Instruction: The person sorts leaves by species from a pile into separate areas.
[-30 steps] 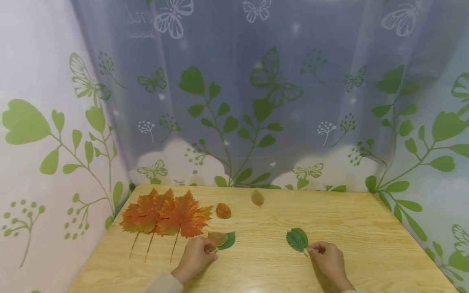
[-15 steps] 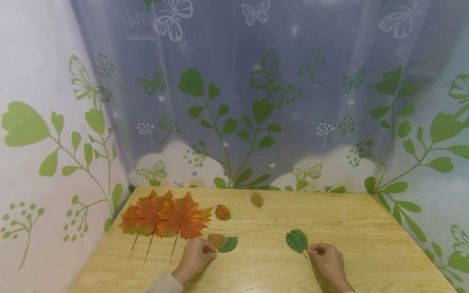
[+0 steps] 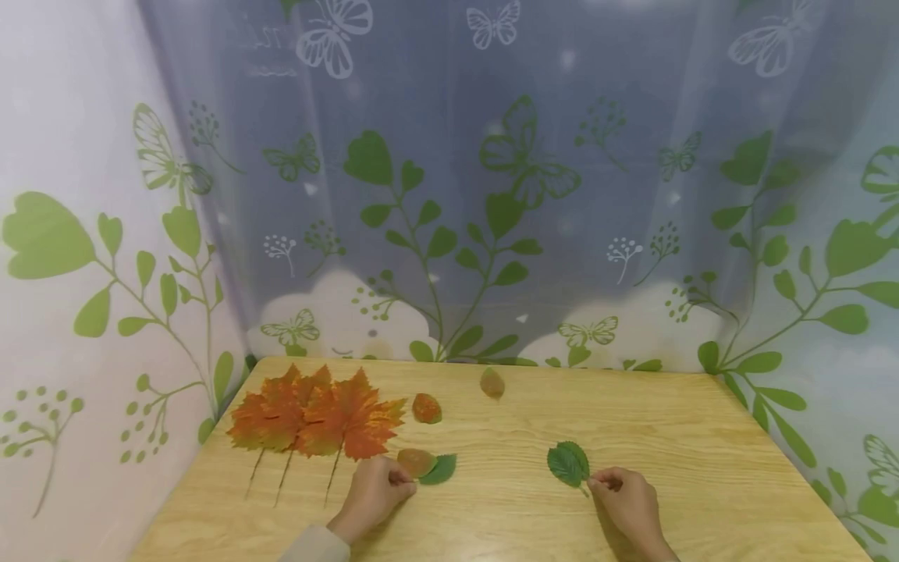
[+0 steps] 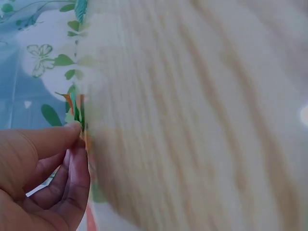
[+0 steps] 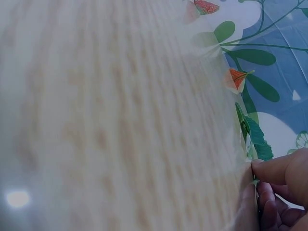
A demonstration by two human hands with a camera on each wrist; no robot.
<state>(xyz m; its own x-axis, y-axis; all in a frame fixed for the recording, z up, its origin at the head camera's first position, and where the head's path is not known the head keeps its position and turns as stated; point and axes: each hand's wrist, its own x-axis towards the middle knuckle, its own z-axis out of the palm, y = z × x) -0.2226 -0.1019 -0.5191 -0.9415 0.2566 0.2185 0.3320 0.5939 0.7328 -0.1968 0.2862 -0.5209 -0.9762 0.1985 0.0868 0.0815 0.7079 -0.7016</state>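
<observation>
Beside the maple leaves (image 3: 354, 414), your left hand (image 3: 374, 493) pinches brown and green leaves (image 3: 416, 462); well right of them, your right hand (image 3: 627, 501) pinches overlapping green leaves (image 3: 566, 464).

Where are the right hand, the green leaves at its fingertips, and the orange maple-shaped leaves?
Right hand (image 3: 627, 498): head view, middle of the hand.
Green leaves (image 3: 566, 463): head view, front blade.
Orange maple-shaped leaves (image 3: 319, 414): head view, mid-cluster blades.

Printed curtain (image 3: 421, 86) behind wood-grained table (image 3: 499, 499)
</observation>
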